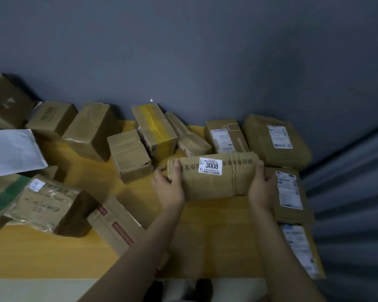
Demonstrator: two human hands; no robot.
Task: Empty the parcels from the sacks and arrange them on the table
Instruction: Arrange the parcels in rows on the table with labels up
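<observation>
A rolled brown cardboard parcel (214,177) with a white label reading 3008 lies crosswise over the yellow table (42,256), right of centre. My left hand (169,188) grips its left end, thumb over the top. My right hand (261,186) grips its right end. Whether the parcel touches the table I cannot tell. Several taped brown boxes (129,155) lie along the back of the table. No sack is in view.
A grey wall stands behind the table, and a corrugated grey shutter (354,192) closes the right side. A white mailer (11,151) lies at far left. Labelled flat parcels (288,192) line the right edge. A large flat carton (216,240) lies under my forearms.
</observation>
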